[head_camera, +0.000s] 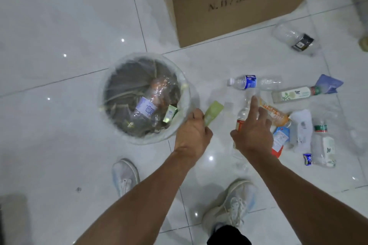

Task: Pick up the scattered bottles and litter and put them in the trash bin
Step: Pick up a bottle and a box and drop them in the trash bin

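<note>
Green wrapper (213, 112) pinched in the left hand (192, 131) beside the trash bin (187, 93); right hand (253, 131) spread open above bottles (244, 113).

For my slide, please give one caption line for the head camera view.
Left hand carries a green wrapper toward the lined trash bin; right hand reaches for bottles.

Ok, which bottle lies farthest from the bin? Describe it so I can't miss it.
Start at the big cardboard box. Just off its right corner, a crushed clear bottle lies alone on the floor tiles. Unlike the bottles clustered lower down, it has a black label.
</note>
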Demonstrator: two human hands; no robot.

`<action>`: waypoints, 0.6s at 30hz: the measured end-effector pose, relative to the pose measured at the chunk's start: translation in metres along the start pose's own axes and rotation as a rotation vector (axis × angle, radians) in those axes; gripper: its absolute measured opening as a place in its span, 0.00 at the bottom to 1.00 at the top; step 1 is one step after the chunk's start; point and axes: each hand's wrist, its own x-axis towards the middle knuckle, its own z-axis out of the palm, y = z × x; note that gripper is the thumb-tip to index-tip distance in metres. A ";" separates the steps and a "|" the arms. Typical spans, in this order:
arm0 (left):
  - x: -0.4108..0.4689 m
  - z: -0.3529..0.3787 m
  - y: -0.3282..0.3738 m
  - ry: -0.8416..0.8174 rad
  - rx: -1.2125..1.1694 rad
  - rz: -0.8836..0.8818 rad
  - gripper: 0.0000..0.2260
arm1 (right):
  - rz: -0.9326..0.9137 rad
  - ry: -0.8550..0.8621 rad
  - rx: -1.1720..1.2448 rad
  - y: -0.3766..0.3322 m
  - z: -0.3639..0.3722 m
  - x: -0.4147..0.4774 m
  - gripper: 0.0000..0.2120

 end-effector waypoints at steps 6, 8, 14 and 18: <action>-0.030 -0.072 -0.042 0.165 0.178 0.086 0.15 | -0.069 0.011 -0.050 -0.063 -0.033 -0.022 0.53; -0.024 -0.102 -0.071 0.214 0.237 -0.009 0.18 | -0.094 -0.004 -0.047 -0.089 -0.038 -0.025 0.53; -0.015 -0.170 -0.158 0.188 0.455 -0.236 0.18 | -0.300 -0.002 -0.079 -0.163 -0.037 -0.032 0.51; -0.010 -0.169 -0.171 0.082 0.454 -0.256 0.16 | -0.390 -0.065 -0.119 -0.187 -0.024 -0.038 0.48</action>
